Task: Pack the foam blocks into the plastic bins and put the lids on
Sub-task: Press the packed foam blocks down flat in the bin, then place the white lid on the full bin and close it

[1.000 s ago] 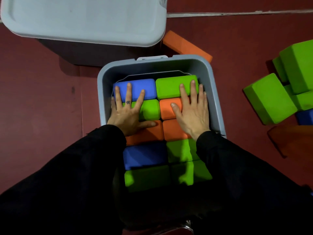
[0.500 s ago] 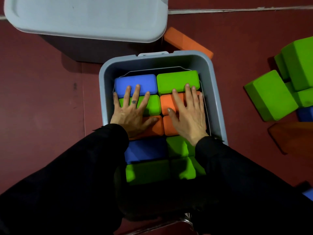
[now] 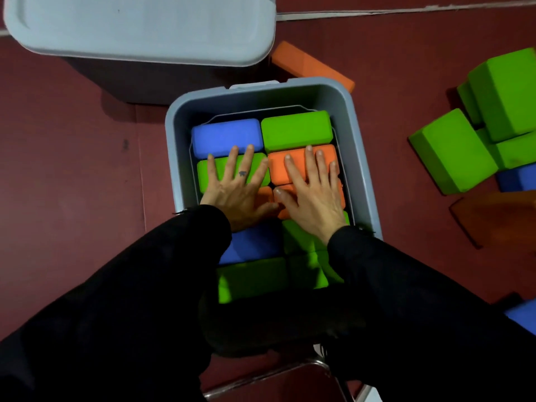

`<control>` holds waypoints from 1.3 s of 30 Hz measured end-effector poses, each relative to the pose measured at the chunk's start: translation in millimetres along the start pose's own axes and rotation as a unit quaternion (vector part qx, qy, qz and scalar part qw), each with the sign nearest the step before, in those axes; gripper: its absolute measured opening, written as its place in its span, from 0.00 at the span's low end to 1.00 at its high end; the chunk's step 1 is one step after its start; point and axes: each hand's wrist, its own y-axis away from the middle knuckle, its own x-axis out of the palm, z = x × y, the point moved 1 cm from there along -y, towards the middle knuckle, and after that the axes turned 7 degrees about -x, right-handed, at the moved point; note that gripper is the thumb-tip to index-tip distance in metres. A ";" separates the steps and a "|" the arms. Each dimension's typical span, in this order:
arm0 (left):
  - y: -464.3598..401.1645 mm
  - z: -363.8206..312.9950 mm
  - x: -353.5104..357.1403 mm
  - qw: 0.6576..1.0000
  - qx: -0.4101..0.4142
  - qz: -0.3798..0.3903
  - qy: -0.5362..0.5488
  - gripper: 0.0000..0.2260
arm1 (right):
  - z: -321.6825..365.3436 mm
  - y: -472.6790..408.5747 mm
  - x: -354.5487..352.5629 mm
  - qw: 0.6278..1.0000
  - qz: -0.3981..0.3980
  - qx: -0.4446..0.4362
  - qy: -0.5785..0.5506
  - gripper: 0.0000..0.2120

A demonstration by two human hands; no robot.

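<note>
An open grey plastic bin (image 3: 359,146) stands in the middle, packed with foam blocks in two columns. A blue block (image 3: 223,136) and a green block (image 3: 295,130) fill its far row. My left hand (image 3: 236,188) lies flat with fingers spread on a green block (image 3: 203,172) and an orange one beneath it. My right hand (image 3: 314,192) presses flat on the orange blocks (image 3: 278,166) in the right column. More blue and green blocks (image 3: 252,281) lie nearer me, partly under my black sleeves.
A second bin with its grey lid (image 3: 139,27) on stands at the far left. An orange block (image 3: 310,65) lies behind the open bin. Loose green blocks (image 3: 452,152), a blue one (image 3: 519,178) and an orange one (image 3: 499,216) sit on the red floor at right.
Both hands have slid back towards me along the blocks, from the far row onto the second and third rows, staying flat.
</note>
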 end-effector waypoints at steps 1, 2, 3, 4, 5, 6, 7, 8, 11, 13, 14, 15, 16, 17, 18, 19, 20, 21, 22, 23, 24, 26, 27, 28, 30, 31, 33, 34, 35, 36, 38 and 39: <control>6.4 -4.4 -4.5 0.999 0.033 -0.006 -0.004 0.42 | 0.7 5.2 -5.2 1.000 0.002 -0.012 -0.014 0.34; 15.0 -9.0 -6.8 0.998 0.059 -0.009 -0.004 0.41 | 2.5 12.7 -10.8 0.999 0.001 -0.020 -0.028 0.32; 27.9 -14.0 -5.7 0.997 0.070 -0.008 0.003 0.39 | 4.8 25.0 -14.7 0.999 0.000 -0.027 -0.041 0.30; 44.2 -19.6 -1.1 0.998 0.064 -0.010 0.016 0.37 | 7.3 40.9 -16.7 0.998 -0.001 -0.033 -0.049 0.29; 61.7 -25.4 6.2 0.999 0.040 -0.013 0.035 0.36 | 8.8 57.5 -16.5 0.998 -0.001 -0.042 -0.051 0.29; 78.4 -30.7 13.7 0.999 0.008 -0.015 0.050 0.35 | 8.6 72.4 -14.3 0.997 0.003 -0.052 -0.049 0.29; 92.6 -34.9 20.9 0.998 -0.025 -0.010 0.059 0.36 | 7.8 83.7 -10.7 0.997 0.007 -0.058 -0.045 0.29; 103.9 -37.9 26.8 0.997 -0.052 0.002 0.060 0.38 | 6.9 91.0 -6.4 0.998 0.014 -0.057 -0.038 0.29; 117.2 -40.6 38.2 0.996 -0.071 0.024 0.049 0.43 | 6.6 100.8 7.5 0.999 0.036 -0.033 0.001 0.31; 116.2 -42.7 41.3 0.997 -0.061 0.018 0.041 0.43 | 8.3 104.7 13.8 0.999 0.020 -0.029 0.021 0.31; 115.9 -44.0 44.0 0.998 -0.057 0.012 0.040 0.43 | 8.4 106.5 16.2 0.999 0.005 -0.028 0.018 0.30; 115.0 -45.1 47.4 0.998 -0.054 0.003 0.038 0.42 | 7.2 106.7 17.3 0.999 -0.014 -0.031 0.009 0.29; 113.3 -45.6 49.9 0.998 -0.054 -0.007 0.036 0.42 | 5.3 105.0 18.1 0.999 -0.033 -0.034 0.000 0.27; 110.9 -45.6 51.3 0.998 -0.057 -0.009 0.036 0.42 | 3.7 102.3 19.1 0.998 -0.051 -0.034 -0.010 0.26; 109.7 -45.4 51.9 0.998 -0.058 -0.009 0.036 0.41 | 3.1 101.0 20.7 0.997 -0.064 -0.031 -0.019 0.24; 110.6 -45.5 52.8 0.998 -0.057 -0.008 0.036 0.41 | 3.8 102.2 23.1 0.996 -0.075 -0.025 -0.031 0.23; 112.2 -45.7 54.3 0.998 -0.054 -0.005 0.035 0.41 | 4.9 104.5 25.7 0.995 -0.084 -0.019 -0.045 0.21; 113.6 -45.7 55.9 0.998 -0.053 -0.005 0.032 0.41 | 5.5 105.8 27.6 0.994 -0.090 -0.015 -0.060 0.21; 113.9 -45.4 56.6 0.998 -0.053 -0.008 0.028 0.41 | 5.1 105.4 28.0 0.993 -0.090 -0.015 -0.071 0.20; 113.0 -45.1 56.2 0.998 -0.052 -0.011 0.025 0.41 | 4.1 103.9 27.2 0.993 -0.086 -0.017 -0.076 0.20; 111.8 -45.1 55.6 0.998 -0.052 -0.011 0.022 0.41 | 3.3 102.8 26.2 0.993 -0.082 -0.020 -0.076 0.20; 109.6 -44.8 53.8 0.998 -0.055 -0.010 0.015 0.41 | 2.9 101.1 24.8 0.995 -0.074 -0.019 -0.069 0.21; 109.3 -44.7 52.2 0.998 -0.055 -0.006 0.012 0.41 | 3.1 100.7 23.7 0.995 -0.069 -0.017 -0.067 0.21; 109.4 -44.4 50.4 0.998 -0.054 -0.004 0.009 0.41 | 3.9 100.3 22.3 0.995 -0.063 -0.016 -0.069 0.21; 111.0 -43.2 46.6 0.999 -0.049 -0.008 0.018 0.40 | 7.3 99.1 16.5 0.995 -0.052 -0.011 -0.085 0.22; 110.5 -43.2 42.7 0.999 -0.047 -0.012 0.024 0.39 | 8.9 97.0 11.6 0.994 -0.051 -0.009 -0.095 0.22; 106.8 -46.0 30.0 0.998 -0.042 -0.023 0.031 0.37 | 10.9 94.3 -2.1 0.991 -0.062 -0.014 -0.117 0.20; 104.8 -49.4 19.4 0.998 -0.038 -0.024 0.039 0.36 | 11.5 94.4 -10.5 0.990 -0.068 -0.017 -0.125 0.18; 102.8 -52.9 7.5 0.998 -0.036 -0.019 0.054 0.35 | 12.4 95.4 -18.9 0.989 -0.066 -0.014 -0.131 0.16; 100.2 -55.8 -5.4 0.997 -0.035 -0.009 0.070 0.33 | 13.5 96.5 -28.6 0.989 -0.060 -0.008 -0.138 0.15; 97.8 -60.4 -31.1 0.992 -0.045 0.032 0.110 0.24 | 16.4 101.3 -49.8 0.987 -0.039 0.008 -0.157 0.13; 98.9 -62.3 -42.9 0.989 -0.050 0.042 0.129 0.20 | 18.1 105.8 -61.9 0.986 -0.026 0.013 -0.163 0.13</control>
